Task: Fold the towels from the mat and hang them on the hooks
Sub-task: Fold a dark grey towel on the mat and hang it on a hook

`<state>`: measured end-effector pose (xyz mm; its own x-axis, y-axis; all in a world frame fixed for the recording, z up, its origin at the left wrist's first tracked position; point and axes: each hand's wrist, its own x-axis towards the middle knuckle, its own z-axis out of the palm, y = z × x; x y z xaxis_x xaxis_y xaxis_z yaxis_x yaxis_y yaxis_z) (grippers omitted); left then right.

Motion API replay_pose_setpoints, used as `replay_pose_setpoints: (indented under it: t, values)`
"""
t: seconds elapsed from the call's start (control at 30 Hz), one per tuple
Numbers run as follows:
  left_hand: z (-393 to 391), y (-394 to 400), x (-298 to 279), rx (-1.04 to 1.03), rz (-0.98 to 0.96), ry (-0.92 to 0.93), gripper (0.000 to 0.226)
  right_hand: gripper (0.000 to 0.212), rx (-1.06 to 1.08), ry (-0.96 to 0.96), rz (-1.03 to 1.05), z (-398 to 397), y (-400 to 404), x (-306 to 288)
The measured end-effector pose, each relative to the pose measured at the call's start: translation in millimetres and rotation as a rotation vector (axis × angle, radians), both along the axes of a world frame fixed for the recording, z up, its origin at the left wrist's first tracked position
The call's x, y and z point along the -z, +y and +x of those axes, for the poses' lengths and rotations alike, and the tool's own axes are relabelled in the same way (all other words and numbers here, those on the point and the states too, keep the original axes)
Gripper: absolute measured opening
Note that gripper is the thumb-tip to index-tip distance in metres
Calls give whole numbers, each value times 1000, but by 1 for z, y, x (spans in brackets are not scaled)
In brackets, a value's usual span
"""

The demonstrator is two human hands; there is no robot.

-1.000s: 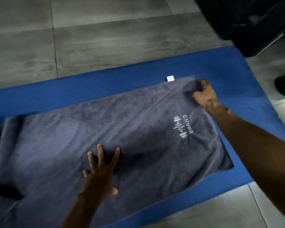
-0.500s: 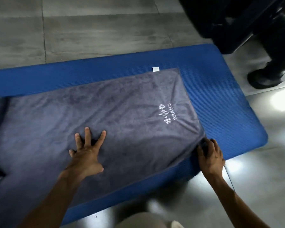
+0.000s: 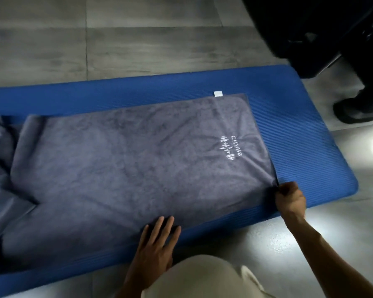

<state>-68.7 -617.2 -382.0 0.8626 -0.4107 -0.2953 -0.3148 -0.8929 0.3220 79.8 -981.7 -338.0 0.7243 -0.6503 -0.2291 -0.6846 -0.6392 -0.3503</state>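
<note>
While the grey towel (image 3: 138, 168) lies spread on the blue mat (image 3: 299, 134), the right hand (image 3: 290, 198) now pinches its near right corner, having come down from the far corner it held a second ago. The left hand (image 3: 157, 244), fingers straight and flat, has slid from the middle of the cloth to its near edge. The corner looks pulled taut, so the towel seems squared up and ready for its next fold; hanging is not yet begun.
</note>
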Motion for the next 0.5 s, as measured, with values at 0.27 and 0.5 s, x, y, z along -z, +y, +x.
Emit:
replay_pose_setpoints:
  t: [0.27, 0.5]
  values:
    - [14, 52, -29, -545, -28, -250, 35, 40, -676, -112, -267, 3, 76, 10]
    - [29, 189, -38, -1052, 294, -145, 63, 31, -1316, -285, 95, 36, 263, 6]
